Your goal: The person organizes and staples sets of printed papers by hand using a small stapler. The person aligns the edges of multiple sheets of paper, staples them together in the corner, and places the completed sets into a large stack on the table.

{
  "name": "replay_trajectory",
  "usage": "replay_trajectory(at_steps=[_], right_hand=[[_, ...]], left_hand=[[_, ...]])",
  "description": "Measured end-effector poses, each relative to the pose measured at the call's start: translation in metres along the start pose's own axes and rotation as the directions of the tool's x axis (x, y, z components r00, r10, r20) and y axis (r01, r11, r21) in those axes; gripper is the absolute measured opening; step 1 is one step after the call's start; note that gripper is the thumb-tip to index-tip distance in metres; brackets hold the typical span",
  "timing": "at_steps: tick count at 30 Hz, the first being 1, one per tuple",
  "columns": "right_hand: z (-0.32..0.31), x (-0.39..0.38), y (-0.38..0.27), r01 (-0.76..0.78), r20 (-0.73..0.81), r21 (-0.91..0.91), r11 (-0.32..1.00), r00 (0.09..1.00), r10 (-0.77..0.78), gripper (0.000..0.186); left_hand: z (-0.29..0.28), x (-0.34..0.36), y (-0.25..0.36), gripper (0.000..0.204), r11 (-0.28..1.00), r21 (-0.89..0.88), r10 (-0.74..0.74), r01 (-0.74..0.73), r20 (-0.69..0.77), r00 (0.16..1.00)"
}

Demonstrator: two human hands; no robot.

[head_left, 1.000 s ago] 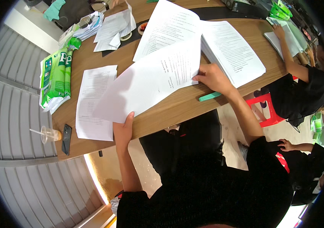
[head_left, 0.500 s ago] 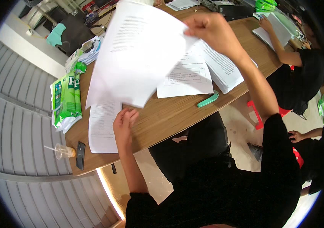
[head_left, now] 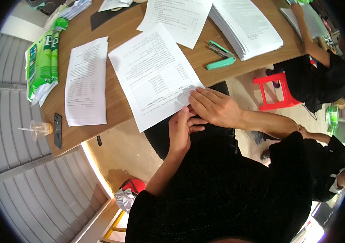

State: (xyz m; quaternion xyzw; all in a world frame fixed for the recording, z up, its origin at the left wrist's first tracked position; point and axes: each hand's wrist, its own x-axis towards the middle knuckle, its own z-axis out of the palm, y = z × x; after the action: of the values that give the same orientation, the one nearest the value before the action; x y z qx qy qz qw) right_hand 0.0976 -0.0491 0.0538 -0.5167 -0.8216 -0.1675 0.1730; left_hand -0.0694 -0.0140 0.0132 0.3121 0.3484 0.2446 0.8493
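A printed sheet of paper (head_left: 150, 75) with a table on it lies on the desk, its near edge hanging over the desk's front. My right hand (head_left: 217, 107) is closed at its near right corner, fingers flat together on top. Just below and left, my left hand (head_left: 180, 129) has its thumb at the same edge; its other fingers curl beneath my right hand and are partly hidden. Beyond that sheet lies another printed sheet (head_left: 176, 20). A green-handled stapler (head_left: 221, 63) rests to its right, beside a thick stack of printed paper (head_left: 249, 30).
Left of the sheet is a neat pile of printed pages (head_left: 85, 87). Green plastic packs (head_left: 45, 65), a phone (head_left: 58, 130) and a plastic cup with a straw (head_left: 39, 129) stand along the desk's left side. A red stool (head_left: 275, 91) and a co-worker (head_left: 318, 77) are at right.
The sheet my right hand held raised has come down onto the desk edge and lies turned. Both hands have come together at its near edge. The view has shifted.
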Motion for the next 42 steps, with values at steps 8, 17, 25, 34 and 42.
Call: replay_trajectory(at_steps=[8,17,25,34,42], right_hand=[[-0.005,-0.015,0.022,-0.135,0.109,0.465,0.875,0.99,0.095,0.032],[-0.004,-0.006,0.102,-0.436,0.121,0.149,0.887,0.899,0.421,0.033],[-0.012,-0.017,0.061,-0.634,0.309,0.61,0.475,0.743,0.594,0.031],[-0.014,-0.048,-0.013,-0.395,0.786,0.616,-0.681,0.366,0.498,0.048],[-0.014,-0.031,-0.018,-0.638,0.674,0.696,-0.33,0.423,0.605,0.044]], left_hand=[[0.011,0.017,-0.006,0.028,0.989,0.021,0.15,-0.149,-0.206,0.967],[0.012,0.02,-0.008,0.026,0.979,0.121,0.191,-0.162,-0.294,0.936],[0.009,0.02,-0.01,0.025,0.988,0.038,0.155,-0.151,-0.339,0.928],[0.016,0.026,-0.011,0.028,0.983,0.036,0.183,-0.182,-0.324,0.928],[0.019,0.028,-0.007,0.028,0.98,0.073,0.199,-0.185,-0.323,0.925]])
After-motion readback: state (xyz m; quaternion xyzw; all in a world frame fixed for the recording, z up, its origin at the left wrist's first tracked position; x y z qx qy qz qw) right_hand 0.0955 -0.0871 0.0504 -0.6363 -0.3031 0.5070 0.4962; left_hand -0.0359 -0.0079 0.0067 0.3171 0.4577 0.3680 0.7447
